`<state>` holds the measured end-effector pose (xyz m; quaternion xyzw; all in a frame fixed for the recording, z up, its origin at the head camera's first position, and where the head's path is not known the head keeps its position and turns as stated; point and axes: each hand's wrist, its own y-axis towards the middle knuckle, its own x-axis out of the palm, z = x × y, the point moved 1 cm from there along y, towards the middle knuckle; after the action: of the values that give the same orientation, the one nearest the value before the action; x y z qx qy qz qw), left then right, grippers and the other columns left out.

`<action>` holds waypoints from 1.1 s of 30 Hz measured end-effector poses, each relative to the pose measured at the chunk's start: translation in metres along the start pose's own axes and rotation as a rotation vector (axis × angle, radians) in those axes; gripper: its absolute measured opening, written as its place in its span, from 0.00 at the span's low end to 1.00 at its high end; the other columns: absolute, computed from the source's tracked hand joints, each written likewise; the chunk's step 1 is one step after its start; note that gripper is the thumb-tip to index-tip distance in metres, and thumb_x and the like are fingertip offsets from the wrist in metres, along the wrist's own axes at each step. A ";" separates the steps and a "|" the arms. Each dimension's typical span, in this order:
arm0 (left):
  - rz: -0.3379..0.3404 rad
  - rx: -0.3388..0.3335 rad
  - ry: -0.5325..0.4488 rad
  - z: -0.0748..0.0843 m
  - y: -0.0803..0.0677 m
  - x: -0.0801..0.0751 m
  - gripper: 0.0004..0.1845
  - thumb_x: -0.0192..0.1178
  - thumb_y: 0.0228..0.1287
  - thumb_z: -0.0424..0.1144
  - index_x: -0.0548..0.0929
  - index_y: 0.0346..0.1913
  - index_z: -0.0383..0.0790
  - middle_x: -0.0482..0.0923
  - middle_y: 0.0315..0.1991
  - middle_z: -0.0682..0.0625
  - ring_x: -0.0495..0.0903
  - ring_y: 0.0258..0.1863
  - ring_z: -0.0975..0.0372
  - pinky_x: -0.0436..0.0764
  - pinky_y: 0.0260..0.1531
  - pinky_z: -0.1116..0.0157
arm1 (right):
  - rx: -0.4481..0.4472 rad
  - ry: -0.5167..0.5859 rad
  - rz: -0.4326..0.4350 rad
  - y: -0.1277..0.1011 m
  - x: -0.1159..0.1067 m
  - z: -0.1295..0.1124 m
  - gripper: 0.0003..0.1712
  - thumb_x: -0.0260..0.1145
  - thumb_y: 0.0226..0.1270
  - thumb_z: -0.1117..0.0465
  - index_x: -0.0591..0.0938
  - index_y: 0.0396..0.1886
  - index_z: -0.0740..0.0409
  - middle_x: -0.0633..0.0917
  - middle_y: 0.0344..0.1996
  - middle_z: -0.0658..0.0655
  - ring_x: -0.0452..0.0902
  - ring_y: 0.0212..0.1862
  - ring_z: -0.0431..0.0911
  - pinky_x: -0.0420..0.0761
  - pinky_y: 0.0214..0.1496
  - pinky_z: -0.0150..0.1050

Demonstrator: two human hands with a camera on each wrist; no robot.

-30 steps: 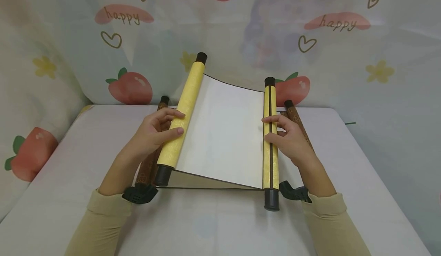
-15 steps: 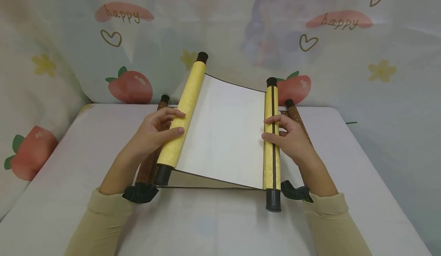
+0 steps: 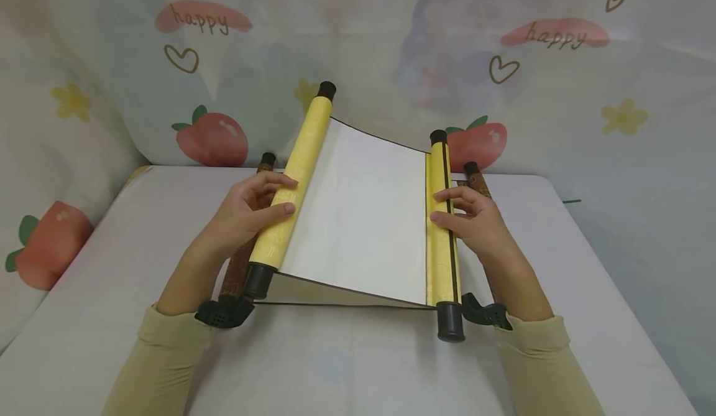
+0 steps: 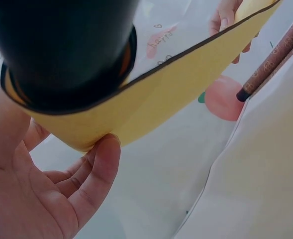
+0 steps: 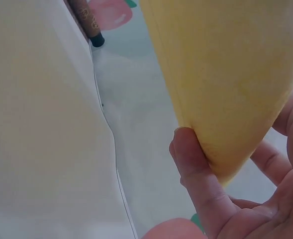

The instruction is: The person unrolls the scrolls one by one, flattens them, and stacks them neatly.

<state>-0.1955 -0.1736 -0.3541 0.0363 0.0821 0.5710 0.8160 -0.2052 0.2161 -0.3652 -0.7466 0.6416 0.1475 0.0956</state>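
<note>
A yellow hanging scroll with a white inner sheet (image 3: 363,211) is partly unrolled above the table, its left side raised. My left hand (image 3: 243,214) grips the left roll (image 3: 302,161), thumb in front. The right roll (image 3: 447,260), marked by a dark stripe, is held between the thumb and fingers of my right hand (image 3: 475,220). Black knobs cap both rolls. In the left wrist view, fingertips (image 4: 106,149) press the yellow backing (image 4: 171,84) beneath a large black knob. The right wrist view has my right thumb or finger (image 5: 191,159) against the yellow backing (image 5: 226,74).
Under the yellow scroll lies a second, opened scroll with brown patterned rollers (image 3: 237,273) and a cream sheet (image 3: 313,291). It rests on the white-covered table (image 3: 347,372). A fruit-printed cloth (image 3: 358,49) hangs behind.
The right roll has turned in my right hand: its dark stripe has shifted rightward and a yellow strip shows at its left. Its lower end has swung slightly right. The left hand has hardly moved.
</note>
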 end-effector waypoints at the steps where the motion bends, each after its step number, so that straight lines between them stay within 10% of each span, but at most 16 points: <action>1: 0.002 -0.002 0.003 0.000 0.000 -0.001 0.17 0.64 0.66 0.32 0.78 0.56 0.43 0.76 0.50 0.42 0.81 0.41 0.56 0.85 0.37 0.58 | 0.002 -0.008 0.000 0.000 0.000 0.000 0.21 0.68 0.68 0.61 0.76 0.56 0.63 0.77 0.54 0.65 0.83 0.40 0.43 0.85 0.42 0.35; 33: 0.023 0.003 0.029 0.005 -0.003 -0.004 0.18 0.64 0.66 0.32 0.78 0.57 0.44 0.75 0.51 0.42 0.80 0.41 0.54 0.86 0.36 0.56 | 0.093 0.011 0.021 -0.003 -0.006 -0.002 0.21 0.64 0.71 0.59 0.73 0.60 0.58 0.69 0.63 0.62 0.78 0.50 0.50 0.84 0.46 0.34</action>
<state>-0.1931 -0.1783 -0.3494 0.0302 0.0942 0.5808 0.8080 -0.2029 0.2211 -0.3614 -0.7356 0.6559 0.1143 0.1252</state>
